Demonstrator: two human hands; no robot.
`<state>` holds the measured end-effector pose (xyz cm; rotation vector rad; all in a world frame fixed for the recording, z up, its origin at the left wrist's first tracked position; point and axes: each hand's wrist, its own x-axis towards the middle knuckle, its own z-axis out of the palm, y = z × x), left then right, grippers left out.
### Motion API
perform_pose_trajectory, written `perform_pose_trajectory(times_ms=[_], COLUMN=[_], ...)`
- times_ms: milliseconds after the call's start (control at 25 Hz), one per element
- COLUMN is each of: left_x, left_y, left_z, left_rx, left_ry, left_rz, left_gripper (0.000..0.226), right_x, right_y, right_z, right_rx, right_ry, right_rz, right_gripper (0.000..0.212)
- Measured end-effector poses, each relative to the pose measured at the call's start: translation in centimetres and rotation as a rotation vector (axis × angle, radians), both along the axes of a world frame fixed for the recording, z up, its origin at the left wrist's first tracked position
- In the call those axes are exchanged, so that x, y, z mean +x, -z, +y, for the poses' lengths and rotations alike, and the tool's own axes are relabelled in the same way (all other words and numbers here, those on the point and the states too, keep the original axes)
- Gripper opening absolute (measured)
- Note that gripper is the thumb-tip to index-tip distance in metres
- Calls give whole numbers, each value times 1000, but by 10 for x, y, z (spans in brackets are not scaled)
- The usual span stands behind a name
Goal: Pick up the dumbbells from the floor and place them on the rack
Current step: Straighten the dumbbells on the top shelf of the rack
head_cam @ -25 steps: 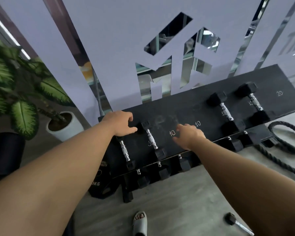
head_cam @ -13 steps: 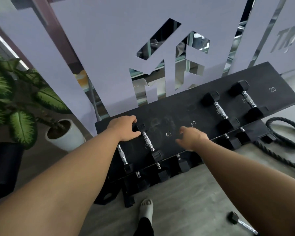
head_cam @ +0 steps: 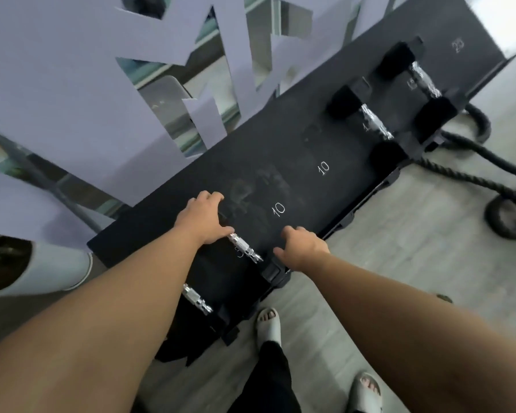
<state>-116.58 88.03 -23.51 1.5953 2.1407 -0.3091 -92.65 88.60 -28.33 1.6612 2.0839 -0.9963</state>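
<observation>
**Seating a dumbbell on the rack's top shelf**

Placing step, nearly done. Left hand (head_cam: 204, 217) cupped over the far head of a small dumbbell (head_cam: 245, 248), fingers curled round it, thumb by the chrome handle. Right hand (head_cam: 303, 248) just beside the near head (head_cam: 273, 271), fingers loosely bent and apart, probably touching or nudging that head, though contact is hidden behind the knuckles. Dumbbell lying across the rack (head_cam: 310, 138) at its left part, handle pointing from back edge to front lip, next to a second small dumbbell (head_cam: 197, 299) closer to the left end. Two bigger dumbbells (head_cam: 373, 122) well apart toward the right end, with two slots marked 10 bare between.

Next: letting go with both hands once the heads sit square against the lip, then turning back to the floor for whatever remains; none visible on the floor here. Care needed for toes in open sandals (head_cam: 268, 323) right under the front edge, should a dumbbell roll off.
</observation>
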Motion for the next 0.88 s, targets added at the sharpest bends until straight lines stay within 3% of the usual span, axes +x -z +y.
perform_pose_trajectory(times_ms=[360, 520, 880], left_x=[-29, -31, 5], left_y=[53, 59, 35], left_z=[29, 36, 80], left_rx=[-125, -153, -137], left_ry=[43, -21, 31], left_rz=[-37, -34, -19], left_gripper=[96, 102, 95], right_x=[-44, -48, -19], right_y=[76, 81, 51], right_z=[-33, -33, 5], right_rx=[-327, -387, -371], right_ry=[588, 841, 946], right_rz=[111, 220, 219], right_gripper=[72, 70, 66])
